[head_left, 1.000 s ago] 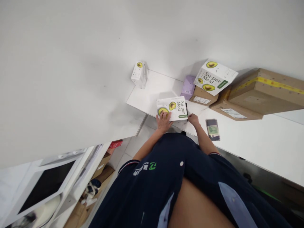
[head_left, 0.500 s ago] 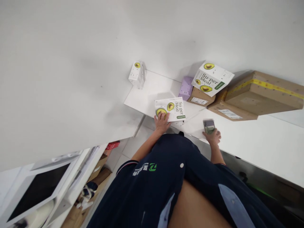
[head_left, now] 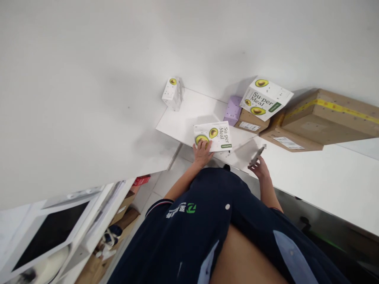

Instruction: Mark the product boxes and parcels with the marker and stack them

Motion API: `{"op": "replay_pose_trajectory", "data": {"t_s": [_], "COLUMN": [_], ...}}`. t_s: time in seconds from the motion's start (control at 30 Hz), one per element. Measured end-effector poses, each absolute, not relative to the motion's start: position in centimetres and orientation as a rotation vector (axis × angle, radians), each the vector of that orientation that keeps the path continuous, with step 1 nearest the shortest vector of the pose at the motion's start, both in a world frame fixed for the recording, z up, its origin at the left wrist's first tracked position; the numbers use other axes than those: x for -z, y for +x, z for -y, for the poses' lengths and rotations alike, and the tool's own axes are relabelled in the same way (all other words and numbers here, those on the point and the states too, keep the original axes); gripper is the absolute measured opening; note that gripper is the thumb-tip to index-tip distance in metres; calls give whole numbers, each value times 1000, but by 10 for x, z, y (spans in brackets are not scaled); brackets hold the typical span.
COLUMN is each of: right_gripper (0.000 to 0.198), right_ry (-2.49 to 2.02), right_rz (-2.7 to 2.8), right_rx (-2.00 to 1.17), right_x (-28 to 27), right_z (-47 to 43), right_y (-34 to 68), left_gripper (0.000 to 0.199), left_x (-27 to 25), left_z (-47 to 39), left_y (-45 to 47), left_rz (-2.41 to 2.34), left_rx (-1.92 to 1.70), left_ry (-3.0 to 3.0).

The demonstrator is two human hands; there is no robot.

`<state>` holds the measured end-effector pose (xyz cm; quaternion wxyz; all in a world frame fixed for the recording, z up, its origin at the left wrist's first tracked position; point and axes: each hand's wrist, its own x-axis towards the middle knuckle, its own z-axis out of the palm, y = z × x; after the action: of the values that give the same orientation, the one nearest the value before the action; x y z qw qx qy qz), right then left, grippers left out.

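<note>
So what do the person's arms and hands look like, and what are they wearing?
Both arms are bare from the short sleeves down. The left hand and right hand wear no gloves, and no rings or watch show. The dark navy short-sleeved polo shirt has a thin striped sleeve trim, a green-and-white chest logo, a white button and a pale blue collar.

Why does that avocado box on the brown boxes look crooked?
The avocado box sits tilted on the small brown box, hanging over its edges toward the flatter carton. The other avocado box lies flat on the white table under the left hand.
</note>
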<state>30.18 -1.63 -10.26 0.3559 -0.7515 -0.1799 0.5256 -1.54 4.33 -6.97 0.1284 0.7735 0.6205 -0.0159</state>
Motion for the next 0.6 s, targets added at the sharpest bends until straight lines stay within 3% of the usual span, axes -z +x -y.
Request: {"op": "replay_pose_trajectory", "data": {"t_s": [0.23, 0.4, 0.6], "right_gripper": [59, 61, 52], "right_ry": [-1092, -860, -714], "right_rz": [298, 332, 242], "right_rx": [-1737, -1969, -2249], "right_x": [39, 2, -4], "right_z": [-16, -42, -50], "right_y": [239, 188, 144], "left_gripper": [67, 66, 54], "left_x": [69, 65, 63], "left_z": [-44, -44, -46], "left_y": [-16, -15, -15], "left_rz": [-1797, -1808, -1853], "left_rx": [56, 51, 73], "left_ry": [2250, 2262, 2204]}}
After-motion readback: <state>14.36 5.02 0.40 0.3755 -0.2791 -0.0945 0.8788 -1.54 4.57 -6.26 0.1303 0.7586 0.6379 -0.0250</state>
